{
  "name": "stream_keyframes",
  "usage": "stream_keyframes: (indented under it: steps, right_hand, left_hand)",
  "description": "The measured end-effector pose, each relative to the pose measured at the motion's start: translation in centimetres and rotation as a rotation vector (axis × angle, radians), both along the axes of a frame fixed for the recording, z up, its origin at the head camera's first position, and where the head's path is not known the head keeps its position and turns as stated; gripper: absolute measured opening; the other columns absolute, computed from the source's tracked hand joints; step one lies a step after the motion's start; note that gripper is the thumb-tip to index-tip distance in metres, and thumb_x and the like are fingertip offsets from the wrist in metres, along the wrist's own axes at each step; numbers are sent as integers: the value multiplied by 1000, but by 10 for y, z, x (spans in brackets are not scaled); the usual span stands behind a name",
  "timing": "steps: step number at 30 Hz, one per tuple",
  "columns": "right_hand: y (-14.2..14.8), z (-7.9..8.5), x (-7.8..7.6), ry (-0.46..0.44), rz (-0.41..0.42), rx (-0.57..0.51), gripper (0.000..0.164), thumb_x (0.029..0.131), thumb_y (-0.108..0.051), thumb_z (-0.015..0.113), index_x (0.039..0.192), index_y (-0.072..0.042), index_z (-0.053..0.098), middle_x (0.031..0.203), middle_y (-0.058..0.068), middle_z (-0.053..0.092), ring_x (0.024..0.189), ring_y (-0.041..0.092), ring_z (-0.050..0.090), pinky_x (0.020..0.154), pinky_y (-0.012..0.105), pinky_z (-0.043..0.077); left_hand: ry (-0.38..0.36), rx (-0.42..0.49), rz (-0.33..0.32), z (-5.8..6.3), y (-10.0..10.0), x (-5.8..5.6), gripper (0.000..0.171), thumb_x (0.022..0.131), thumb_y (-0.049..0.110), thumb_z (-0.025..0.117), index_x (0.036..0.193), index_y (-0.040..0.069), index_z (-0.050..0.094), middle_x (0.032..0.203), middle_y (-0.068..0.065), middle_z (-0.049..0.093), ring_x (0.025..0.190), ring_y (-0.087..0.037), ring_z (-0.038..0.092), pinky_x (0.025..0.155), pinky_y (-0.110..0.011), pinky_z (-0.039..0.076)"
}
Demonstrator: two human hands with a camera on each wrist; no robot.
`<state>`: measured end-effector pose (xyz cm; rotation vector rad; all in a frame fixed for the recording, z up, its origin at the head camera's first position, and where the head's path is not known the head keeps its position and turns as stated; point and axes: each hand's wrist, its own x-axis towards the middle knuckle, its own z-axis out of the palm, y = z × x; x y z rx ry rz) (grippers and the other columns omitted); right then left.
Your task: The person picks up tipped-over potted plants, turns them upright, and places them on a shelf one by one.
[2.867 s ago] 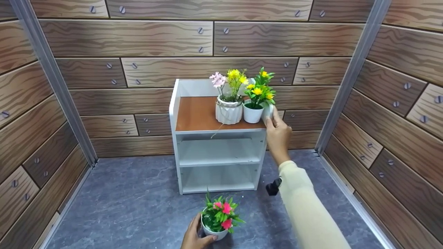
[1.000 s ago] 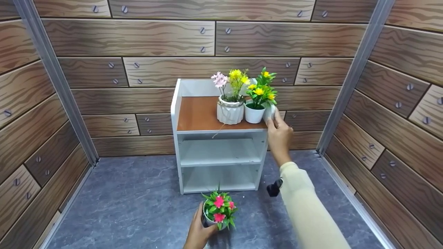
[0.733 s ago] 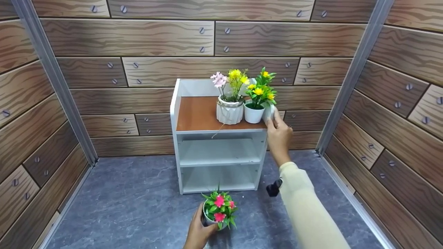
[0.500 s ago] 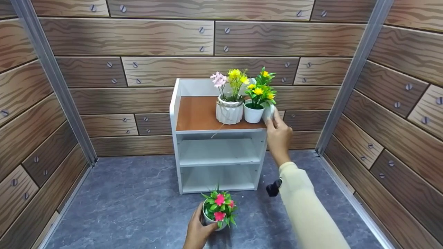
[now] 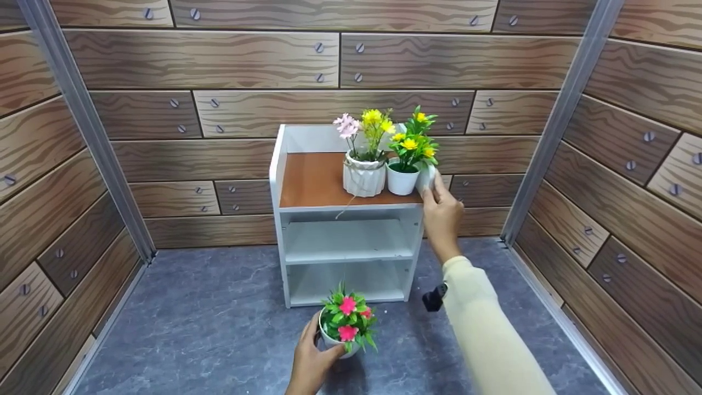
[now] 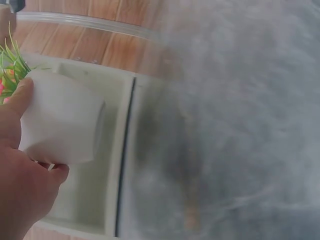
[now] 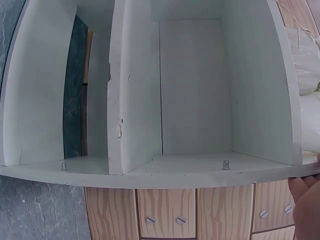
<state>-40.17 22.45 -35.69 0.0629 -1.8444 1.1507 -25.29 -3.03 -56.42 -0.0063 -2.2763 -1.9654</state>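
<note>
Near the bottom of the head view, my left hand (image 5: 312,354) grips a white flowerpot (image 5: 332,343) with pink artificial flowers (image 5: 347,305) and green leaves. The left wrist view has that pot's bare white side (image 6: 62,117) between thumb and fingers, in front of the shelf. A small white shelf unit (image 5: 278,247) with a brown top stands against the back wall. My right hand (image 5: 443,216) holds the front edge of its right side panel, thumb and fingers on either side; only part of this hand (image 7: 306,205) shows in the right wrist view.
On the brown top stand a ribbed white pot (image 5: 363,178) of pink and yellow flowers and a smaller white pot (image 5: 402,181) of yellow flowers, side by side at the right. Two open compartments lie below. Wood-patterned walls (image 5: 230,60) enclose the grey floor (image 5: 208,323).
My left hand has carried the pink-flowered pot slightly forward, closer to the shelf unit, and the pot has turned a little. My right hand stays on the side panel.
</note>
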Motion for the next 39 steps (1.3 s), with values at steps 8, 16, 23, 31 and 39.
stream_keyframes:
  steps: [8, 16, 23, 31, 39]
  right_hand:
    - [0, 0, -1, 4, 4, -3, 43, 88, -12, 68, 130, -15, 60, 112, 17, 66, 97, 26, 66, 81, 44, 52]
    - [1, -2, 0, 39, -27, 22, 42, 87, -11, 69, 128, -13, 62, 112, 18, 66, 100, 29, 66, 83, 46, 52]
    - [0, -2, -1, 33, -38, 38, 41, 87, -12, 68, 128, -13, 61, 110, 19, 66, 97, 30, 67, 81, 48, 52]
    - [0, -2, -2, 43, -32, 37, 42, 86, -10, 69, 128, -12, 62, 110, 19, 66, 98, 30, 66, 82, 47, 52]
    - [0, -3, 0, 31, -31, 33, 42, 87, -12, 68, 129, -13, 61, 110, 19, 66, 97, 30, 66, 81, 48, 51]
  left_hand:
    - [5, 7, 9, 29, -3, 5, 103, 64, 36, 88, 146, 3, 36, 143, -20, 39, 127, -39, 43, 105, -53, 37]
    - [96, 28, 9, 59, -10, 6, 97, 68, 33, 86, 147, 7, 36, 145, -18, 37, 129, -39, 42, 103, -49, 40]
    - [201, 36, 24, 103, -19, 12, 96, 67, 30, 86, 146, 6, 37, 144, -17, 39, 127, -36, 45, 104, -42, 41]
    - [368, 15, 48, 152, -27, 8, 89, 69, 21, 86, 141, -5, 40, 138, -24, 44, 125, -40, 48, 104, -50, 38]
    - [429, 45, 87, 171, -36, -27, 94, 67, 31, 86, 143, 1, 40, 140, -18, 44, 125, -33, 48, 108, -43, 36]
